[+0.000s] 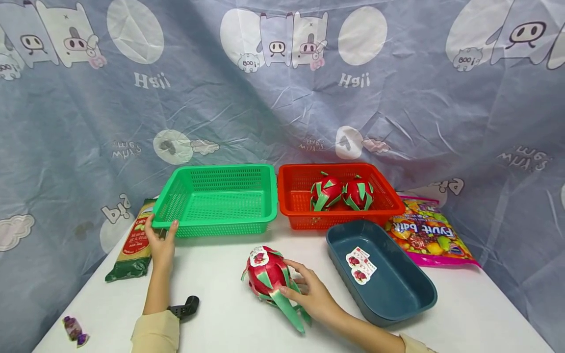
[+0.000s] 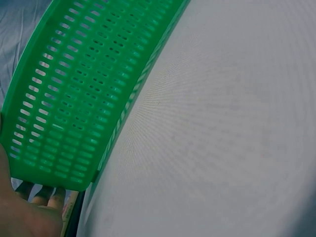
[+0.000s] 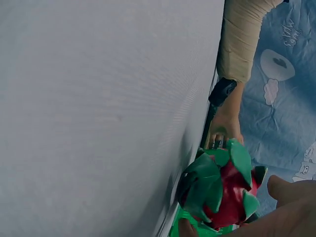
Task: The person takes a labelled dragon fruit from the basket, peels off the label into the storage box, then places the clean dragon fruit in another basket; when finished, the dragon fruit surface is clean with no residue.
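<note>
My left hand [image 1: 161,242] grips the near left corner of a green perforated basket [image 1: 234,229], which has nothing in it. In the left wrist view, curled fingers [image 2: 44,197] show under that basket's corner. My right hand [image 1: 313,294] is around the right side of a red dragon fruit [image 1: 273,274] with green scales and a round sticker. Its thumb lies by a long green leaf, and the other fingers reach behind the fruit. In the right wrist view the dragon fruit [image 3: 229,192] sits between thumb and fingers. I cannot tell whether it touches the table.
A red basket [image 1: 340,221] holds two dragon fruits [image 1: 326,191]. Before it stands a dark blue tub [image 1: 397,274] with stickers [image 1: 361,264] inside. A fruit candy bag [image 1: 430,233] lies far right, a green-and-red packet [image 1: 134,245] left, a wrapped candy [image 1: 74,329] near left.
</note>
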`<state>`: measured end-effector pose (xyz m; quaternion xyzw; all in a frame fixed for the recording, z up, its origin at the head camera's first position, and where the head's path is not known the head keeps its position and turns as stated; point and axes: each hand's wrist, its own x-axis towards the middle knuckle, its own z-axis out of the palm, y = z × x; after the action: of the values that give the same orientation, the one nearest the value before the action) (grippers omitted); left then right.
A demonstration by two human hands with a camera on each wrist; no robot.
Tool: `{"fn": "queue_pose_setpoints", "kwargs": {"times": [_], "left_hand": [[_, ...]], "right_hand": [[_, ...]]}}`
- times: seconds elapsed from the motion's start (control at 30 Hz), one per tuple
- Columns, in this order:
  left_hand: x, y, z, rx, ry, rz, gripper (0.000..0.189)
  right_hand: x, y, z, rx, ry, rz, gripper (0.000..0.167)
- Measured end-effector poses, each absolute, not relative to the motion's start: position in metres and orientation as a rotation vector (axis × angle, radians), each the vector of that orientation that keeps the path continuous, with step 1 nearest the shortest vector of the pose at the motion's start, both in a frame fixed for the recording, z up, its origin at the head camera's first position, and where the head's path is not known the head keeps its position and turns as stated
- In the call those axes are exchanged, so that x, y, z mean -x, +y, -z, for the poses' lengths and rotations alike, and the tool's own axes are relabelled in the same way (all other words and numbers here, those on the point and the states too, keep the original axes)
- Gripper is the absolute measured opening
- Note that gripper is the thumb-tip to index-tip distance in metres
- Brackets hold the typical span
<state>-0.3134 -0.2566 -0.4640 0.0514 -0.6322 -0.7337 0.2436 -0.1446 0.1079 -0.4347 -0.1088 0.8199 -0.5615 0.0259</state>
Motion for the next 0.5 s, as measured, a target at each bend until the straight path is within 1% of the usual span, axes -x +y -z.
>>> {"fn": "queue_pose_setpoints", "kwargs": {"times": [0.17,0.37,0.5], "left_hand": [[0.313,-0.256,0.464,-0.142,-1.721,2.018,0.071],[0.313,-0.255,0.463,-0.125,-1.709,2.016,0.071],[0.313,-0.256,0.462,-0.129,-1.722,2.007,0.072]], "right_hand": [[0.143,0.106,0.434,0.431,2.65,1.699,0.057],[0.152,0.094,0.424,0.528,2.794,1.644,0.068],[0.164,0.083,0.416,0.623,2.833,1.602,0.073]]}}
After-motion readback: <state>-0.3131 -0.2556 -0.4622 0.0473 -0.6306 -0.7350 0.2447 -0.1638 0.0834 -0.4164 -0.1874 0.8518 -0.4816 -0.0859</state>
